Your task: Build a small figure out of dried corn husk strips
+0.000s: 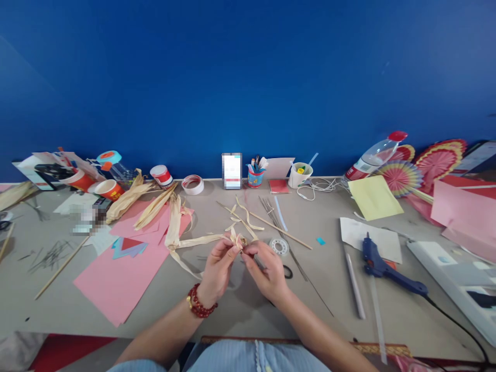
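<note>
A small corn husk flower [236, 239], cream and pinkish, stands between my hands above the middle of the table. My left hand [216, 268] pinches its left side between thumb and fingers; a red bead bracelet circles that wrist. From the other side, the closed fingertips of my right hand [268, 267] grip the flower's base, which they partly hide. Torn husk strips [248, 213] and a wooden stick [281, 230] lie just beyond. Dried corn husks [174, 222] spread to the left. A roll of clear tape [279, 247] and thin wires [298, 263] are near my right hand.
A blue glue gun [391, 271] rests at right, its cord running to the front edge, beside a white power strip [449, 284]. Pink paper [120, 284] covers the left. A phone [231, 171], pen cup [256, 177] and tilted bottle [372, 160] stand along the blue wall.
</note>
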The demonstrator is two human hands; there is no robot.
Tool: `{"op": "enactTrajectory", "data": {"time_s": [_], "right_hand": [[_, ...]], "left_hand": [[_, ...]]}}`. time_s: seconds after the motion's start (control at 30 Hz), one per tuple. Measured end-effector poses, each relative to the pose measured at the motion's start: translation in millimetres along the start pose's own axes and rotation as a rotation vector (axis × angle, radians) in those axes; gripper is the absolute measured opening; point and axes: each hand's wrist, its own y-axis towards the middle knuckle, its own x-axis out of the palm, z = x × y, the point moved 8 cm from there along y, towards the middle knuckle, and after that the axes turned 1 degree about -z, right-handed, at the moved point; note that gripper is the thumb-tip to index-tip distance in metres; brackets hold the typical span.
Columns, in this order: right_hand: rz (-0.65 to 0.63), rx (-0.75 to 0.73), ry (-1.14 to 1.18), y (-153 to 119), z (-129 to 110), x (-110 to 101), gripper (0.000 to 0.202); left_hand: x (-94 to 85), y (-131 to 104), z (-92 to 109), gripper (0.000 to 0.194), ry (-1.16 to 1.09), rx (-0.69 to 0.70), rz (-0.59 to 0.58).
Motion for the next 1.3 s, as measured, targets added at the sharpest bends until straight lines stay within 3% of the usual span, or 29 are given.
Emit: {"op": "enactTrajectory", "data": {"time_s": [0.37,0.7,1.0,1.3], "right_hand": [[-0.047,0.268,0.294,-2.8,23.7,11.2,0.022],[-0.057,0.284,0.400,-2.2,26.1,12.3,0.020],[-0.041,0.426,0.528,-7.4,41.3,17.4,0.017],[-0.125,0.509,0.721,-10.7,46.7,29.6,0.022]], "left_hand": [[-0.5,1.1,1.8,0.015,0.012,0.032,-0.031],[-1.7,2.5,-0.4,0.014,0.008,0.029,-0.046],[1.5,2.6,1.9,0.015,-0.009,0.030,-0.060],[5.4,1.3,-0.4,0.016,-0.015,-0.001,-0.113]]}}
